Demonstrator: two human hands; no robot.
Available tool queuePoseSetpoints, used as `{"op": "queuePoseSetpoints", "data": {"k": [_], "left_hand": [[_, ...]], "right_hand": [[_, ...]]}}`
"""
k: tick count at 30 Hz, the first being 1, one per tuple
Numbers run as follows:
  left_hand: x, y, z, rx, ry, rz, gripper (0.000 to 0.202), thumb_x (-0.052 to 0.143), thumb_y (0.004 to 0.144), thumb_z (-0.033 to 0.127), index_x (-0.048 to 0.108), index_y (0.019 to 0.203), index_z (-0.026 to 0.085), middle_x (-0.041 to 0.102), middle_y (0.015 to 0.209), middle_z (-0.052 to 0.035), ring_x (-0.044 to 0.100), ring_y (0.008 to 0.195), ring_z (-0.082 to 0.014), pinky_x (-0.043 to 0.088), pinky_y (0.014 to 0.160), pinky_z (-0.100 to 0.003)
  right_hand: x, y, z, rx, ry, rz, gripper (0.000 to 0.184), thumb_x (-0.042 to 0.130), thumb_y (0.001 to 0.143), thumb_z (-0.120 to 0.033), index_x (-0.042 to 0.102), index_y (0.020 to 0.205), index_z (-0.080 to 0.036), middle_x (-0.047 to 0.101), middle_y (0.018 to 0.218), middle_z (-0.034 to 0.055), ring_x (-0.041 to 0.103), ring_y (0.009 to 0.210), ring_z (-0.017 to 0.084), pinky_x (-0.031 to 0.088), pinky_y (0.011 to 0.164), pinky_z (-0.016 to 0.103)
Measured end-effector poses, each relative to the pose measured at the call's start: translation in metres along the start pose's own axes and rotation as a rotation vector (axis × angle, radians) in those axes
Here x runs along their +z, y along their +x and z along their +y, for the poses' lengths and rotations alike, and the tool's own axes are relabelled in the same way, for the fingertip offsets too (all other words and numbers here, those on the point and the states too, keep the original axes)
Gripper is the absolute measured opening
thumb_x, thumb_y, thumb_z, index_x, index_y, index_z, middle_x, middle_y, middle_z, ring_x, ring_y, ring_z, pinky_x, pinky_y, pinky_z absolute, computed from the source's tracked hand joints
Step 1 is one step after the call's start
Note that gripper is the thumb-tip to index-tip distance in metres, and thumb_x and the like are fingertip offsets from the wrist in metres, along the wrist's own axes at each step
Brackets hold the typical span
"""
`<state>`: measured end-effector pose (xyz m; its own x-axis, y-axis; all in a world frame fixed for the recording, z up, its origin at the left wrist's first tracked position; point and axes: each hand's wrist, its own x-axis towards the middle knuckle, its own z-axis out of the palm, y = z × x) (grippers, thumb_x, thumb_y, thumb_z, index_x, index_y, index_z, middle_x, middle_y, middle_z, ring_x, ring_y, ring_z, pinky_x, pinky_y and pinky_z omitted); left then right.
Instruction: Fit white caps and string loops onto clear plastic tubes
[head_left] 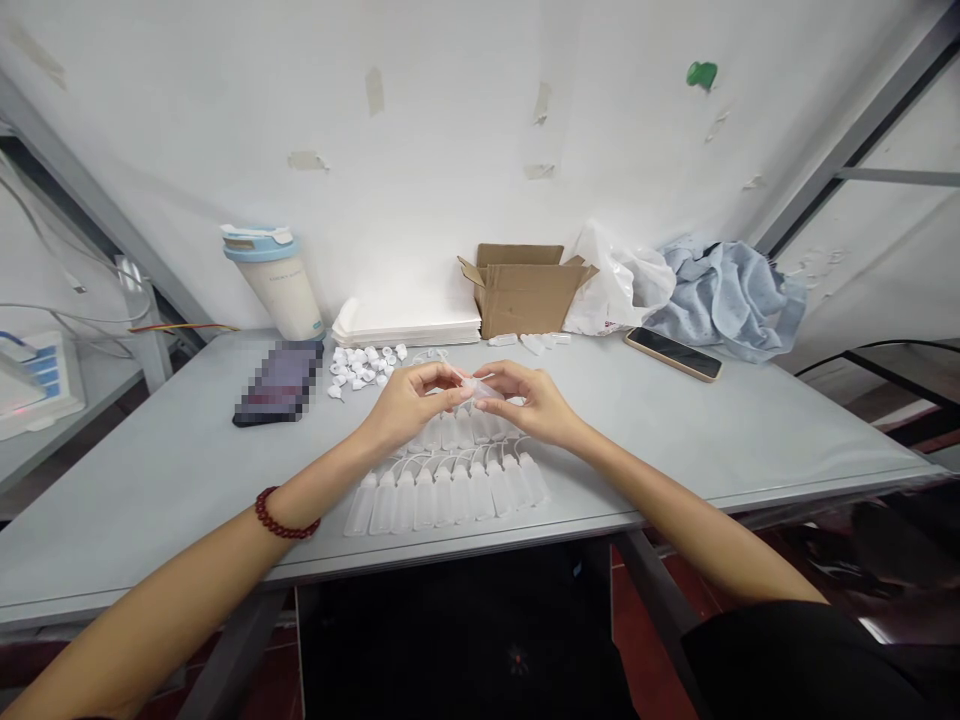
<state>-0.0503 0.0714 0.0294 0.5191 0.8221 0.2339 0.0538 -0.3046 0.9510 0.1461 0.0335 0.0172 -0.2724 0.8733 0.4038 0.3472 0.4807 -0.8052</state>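
Observation:
My left hand point(415, 402) and my right hand point(531, 402) meet over the middle of the table. Between them is a small translucent plastic bottle point(489, 390), its body in the fingers of my right hand. My left fingertips pinch its top end; whether a cap sits there is hidden. Under and in front of my hands lie two rows of similar bottles point(448, 497), side by side, with thin curved tubes or straps at their tops. A pile of small white caps point(365, 368) lies just left of my left hand.
Along the wall stand a tumbler point(277, 290), a stack of white sheets point(409, 327), an open cardboard box point(523, 297), a plastic bag point(611, 285) and a bundled blue cloth point(739, 300). A few bottles point(534, 343) lie before the box. Phones point(673, 354) lie on both sides.

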Motion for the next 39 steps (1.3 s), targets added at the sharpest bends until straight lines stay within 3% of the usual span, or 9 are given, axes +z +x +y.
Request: {"op": "queuePoseSetpoints", "data": {"k": [13,20,22,25,28,30,33,36,39], "left_hand": [[0.001,-0.001,-0.002,-0.008,-0.008,0.022,0.025,0.073,0.073,0.034,0.065,0.090,0.017,0.068,0.094,-0.0055,0.064,0.089,-0.0198,0.051,0.080,-0.032],[0.010,-0.009,0.009,0.044,0.303,0.118,0.015,0.063,0.082,0.030,0.065,0.088,0.017,0.068,0.092,-0.0052,0.064,0.085,-0.0187,0.051,0.077,-0.032],[0.013,-0.012,0.011,0.104,0.374,0.123,0.013,0.061,0.083,0.030,0.065,0.087,0.018,0.068,0.089,-0.0048,0.063,0.082,-0.0185,0.051,0.074,-0.031],[0.015,-0.015,0.012,0.332,0.540,0.140,0.012,0.060,0.085,0.028,0.063,0.091,0.018,0.067,0.090,-0.0061,0.061,0.084,-0.0195,0.051,0.073,-0.032],[0.016,-0.013,0.012,0.597,0.803,0.120,0.019,0.059,0.086,0.026,0.061,0.102,0.016,0.065,0.104,-0.0118,0.058,0.098,-0.0251,0.050,0.083,-0.039],[0.017,-0.010,0.012,0.692,0.953,0.061,0.025,0.059,0.087,0.026,0.059,0.109,0.014,0.063,0.112,-0.0151,0.055,0.106,-0.0294,0.047,0.090,-0.045],[0.021,-0.002,0.011,0.722,1.052,-0.005,0.028,0.056,0.090,0.027,0.057,0.113,0.012,0.062,0.114,-0.0174,0.054,0.109,-0.0320,0.045,0.091,-0.048],[0.027,0.004,0.011,0.715,1.046,0.008,0.027,0.054,0.091,0.028,0.058,0.110,0.010,0.062,0.114,-0.0189,0.053,0.108,-0.0322,0.045,0.090,-0.047],[0.033,0.008,0.011,0.702,1.006,0.024,0.026,0.058,0.088,0.028,0.060,0.106,0.009,0.063,0.110,-0.0176,0.053,0.106,-0.0319,0.046,0.089,-0.047]], "right_hand": [[0.001,-0.001,-0.003,0.134,0.238,-0.045,0.039,0.068,0.080,-0.039,0.062,0.113,-0.017,0.073,0.087,0.0048,0.071,0.081,0.018,0.055,0.081,0.036],[0.002,0.002,0.000,0.161,0.291,0.057,0.039,0.076,0.071,-0.043,0.062,0.096,-0.017,0.070,0.090,0.0044,0.070,0.075,0.016,0.057,0.077,0.034],[0.002,0.002,0.001,0.170,0.289,0.086,0.039,0.077,0.069,-0.043,0.062,0.094,-0.017,0.069,0.088,0.0041,0.069,0.075,0.016,0.057,0.073,0.032],[0.003,0.004,0.001,0.206,0.296,0.123,0.041,0.080,0.064,-0.043,0.060,0.089,-0.016,0.068,0.085,0.0034,0.068,0.069,0.014,0.056,0.059,0.027],[0.003,0.006,-0.001,0.238,0.336,0.148,0.042,0.081,0.061,-0.043,0.058,0.083,-0.016,0.066,0.079,0.0012,0.066,0.064,0.013,0.053,0.051,0.024],[0.002,0.007,-0.002,0.248,0.360,0.164,0.041,0.081,0.060,-0.044,0.057,0.080,-0.017,0.065,0.073,-0.0003,0.067,0.062,0.014,0.053,0.050,0.024],[0.001,0.008,-0.004,0.260,0.361,0.199,0.041,0.080,0.060,-0.046,0.056,0.076,-0.017,0.066,0.068,-0.0008,0.065,0.057,0.013,0.053,0.049,0.025],[-0.003,0.009,-0.005,0.276,0.342,0.233,0.040,0.080,0.061,-0.045,0.055,0.073,-0.017,0.065,0.066,-0.0008,0.065,0.056,0.013,0.053,0.049,0.025],[-0.016,0.009,-0.006,0.290,0.285,0.177,0.034,0.079,0.065,-0.039,0.055,0.073,-0.016,0.064,0.070,-0.0001,0.066,0.062,0.014,0.053,0.049,0.024]]}}
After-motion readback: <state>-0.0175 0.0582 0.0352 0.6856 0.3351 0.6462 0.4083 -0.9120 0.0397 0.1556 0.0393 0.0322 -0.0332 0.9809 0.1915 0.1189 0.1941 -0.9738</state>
